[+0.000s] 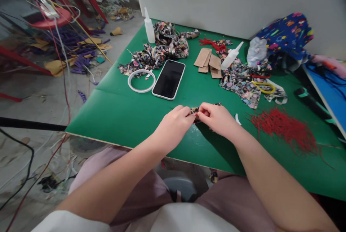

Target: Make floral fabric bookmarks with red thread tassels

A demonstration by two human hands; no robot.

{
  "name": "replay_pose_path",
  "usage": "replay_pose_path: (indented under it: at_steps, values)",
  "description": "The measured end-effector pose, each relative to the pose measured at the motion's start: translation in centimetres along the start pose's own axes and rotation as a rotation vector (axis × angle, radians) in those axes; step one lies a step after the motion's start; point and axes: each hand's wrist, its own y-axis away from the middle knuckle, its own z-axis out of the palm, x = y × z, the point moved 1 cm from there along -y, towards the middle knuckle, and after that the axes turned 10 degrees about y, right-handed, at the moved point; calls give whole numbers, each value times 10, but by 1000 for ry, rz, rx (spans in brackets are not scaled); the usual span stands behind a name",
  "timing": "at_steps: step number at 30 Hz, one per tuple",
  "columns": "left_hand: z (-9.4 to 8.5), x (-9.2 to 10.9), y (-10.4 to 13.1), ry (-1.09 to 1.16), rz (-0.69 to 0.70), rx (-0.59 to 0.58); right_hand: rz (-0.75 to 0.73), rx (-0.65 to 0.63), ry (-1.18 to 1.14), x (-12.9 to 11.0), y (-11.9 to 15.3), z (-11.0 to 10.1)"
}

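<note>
Near the front edge of the green table (pixel 113 116), my left hand (pixel 175 125) and my right hand (pixel 216 120) meet over a small piece of dark floral fabric (pixel 194 110). The fingers of both hands are closed on it, and a bit of red shows between the fingertips. Just behind them lies a phone (pixel 169 79) with a dark screen, beside a white tape roll (pixel 130 84). To the right of my right hand are a small white curved piece (pixel 238 119) and a heap of red strings (pixel 286 129).
Floral fabric bundles (pixel 167 46), two white bottles (pixel 149 30), brown paper pieces (pixel 203 58) and yellow-handled scissors (pixel 266 87) lie farther back. A blue patterned cloth (pixel 289 37) sits at the back right. Cables hang over a red stool (pixel 61 17) at left.
</note>
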Motion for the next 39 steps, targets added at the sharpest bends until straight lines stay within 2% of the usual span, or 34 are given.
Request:
replay_pose_path:
  at_steps: [12,22,32,39]
  values:
    - [-1,0,0,-20,-8,-45,10,42,130,-5,0,3]
    - [-3,2,-1,-53,-1,-58,9,45,130,-5,0,2]
    - [-3,3,-2,-52,-1,-56,57,25,73,-2,-1,-1]
    - [-3,3,-1,-36,-14,-68,107,60,54,-2,1,-3]
